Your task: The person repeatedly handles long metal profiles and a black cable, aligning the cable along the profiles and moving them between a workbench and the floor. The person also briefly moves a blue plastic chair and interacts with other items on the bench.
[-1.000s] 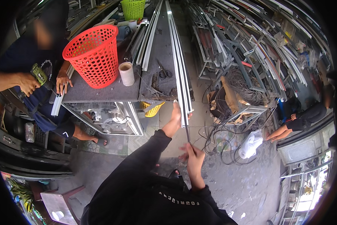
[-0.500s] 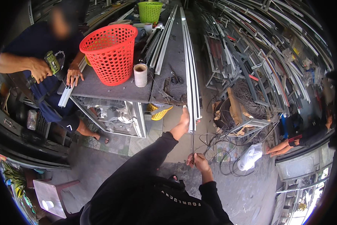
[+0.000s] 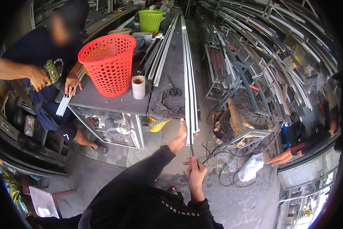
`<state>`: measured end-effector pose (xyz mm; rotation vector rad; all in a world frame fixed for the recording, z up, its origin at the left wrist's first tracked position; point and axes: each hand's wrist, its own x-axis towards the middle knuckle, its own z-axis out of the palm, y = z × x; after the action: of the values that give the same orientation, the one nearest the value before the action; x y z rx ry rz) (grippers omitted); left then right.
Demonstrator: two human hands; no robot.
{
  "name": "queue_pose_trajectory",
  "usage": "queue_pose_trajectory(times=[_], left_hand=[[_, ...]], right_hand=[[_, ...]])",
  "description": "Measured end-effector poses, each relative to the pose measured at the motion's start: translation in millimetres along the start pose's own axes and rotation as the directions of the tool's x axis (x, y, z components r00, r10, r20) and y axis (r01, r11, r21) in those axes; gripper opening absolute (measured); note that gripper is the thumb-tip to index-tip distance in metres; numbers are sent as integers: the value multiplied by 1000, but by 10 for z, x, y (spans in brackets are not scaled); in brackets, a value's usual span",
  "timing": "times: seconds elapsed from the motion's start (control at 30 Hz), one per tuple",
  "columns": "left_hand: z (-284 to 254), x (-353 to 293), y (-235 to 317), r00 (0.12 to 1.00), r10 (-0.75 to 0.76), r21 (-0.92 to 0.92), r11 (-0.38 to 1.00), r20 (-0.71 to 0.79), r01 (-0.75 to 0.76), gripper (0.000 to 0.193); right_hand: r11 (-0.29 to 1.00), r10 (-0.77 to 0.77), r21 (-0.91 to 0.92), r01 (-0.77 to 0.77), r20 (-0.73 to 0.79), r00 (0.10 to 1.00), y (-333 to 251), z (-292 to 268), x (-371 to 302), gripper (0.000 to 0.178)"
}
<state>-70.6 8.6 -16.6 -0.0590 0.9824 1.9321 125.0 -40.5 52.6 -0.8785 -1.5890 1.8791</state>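
Observation:
Long white metal profiles (image 3: 187, 76) lie side by side along the workbench (image 3: 118, 100), their near ends sticking out past its front edge. My left hand (image 3: 181, 134) grips them near those ends, its fingers partly hidden behind the metal. From the end of one profile comes a thin dark strip (image 3: 191, 151), perhaps rubber. Just below, my right hand (image 3: 196, 173) pinches this strip between thumb and fingers, with other fingers spread to the side.
On the bench are a red basket (image 3: 106, 68), a tape-like roll (image 3: 138, 91), scissors (image 3: 174, 90) and a green basket (image 3: 151, 22). At left a co-worker holds a drill (image 3: 51, 71) over a short profile (image 3: 64, 105). Cables (image 3: 221, 168) and a plastic bag (image 3: 251, 167) lie right.
My right hand has come closer to the profile ends, and less strip shows between. The whole view has shifted slightly. My left hand keeps its grip.

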Motion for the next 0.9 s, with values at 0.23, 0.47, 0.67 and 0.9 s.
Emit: queue_pose_trajectory(times=[0.23, 0.47, 0.67, 0.9], left_hand=[[-13, 16, 15, 999, 22, -75, 997, 23, -21, 79], [-310, 153, -190, 974, 104, -133, 988, 201, -78, 75], [-1174, -65, -1278, 939, 25, 835, 449, 344, -318, 48], [-833, -208, -2371, 757, 69, 727, 231, 650, -646, 56]], right_hand=[[995, 83, 26, -94, 267, 960, 41, 38, 738, 33], [451, -226, -777, 440, 377, 898, 1066, -770, 836, 21], [688, -238, -674, 269, 141, 961, 1575, -897, 529, 20], [528, -68, -819, 226, 225, 972, 1188, -1153, 446, 16]])
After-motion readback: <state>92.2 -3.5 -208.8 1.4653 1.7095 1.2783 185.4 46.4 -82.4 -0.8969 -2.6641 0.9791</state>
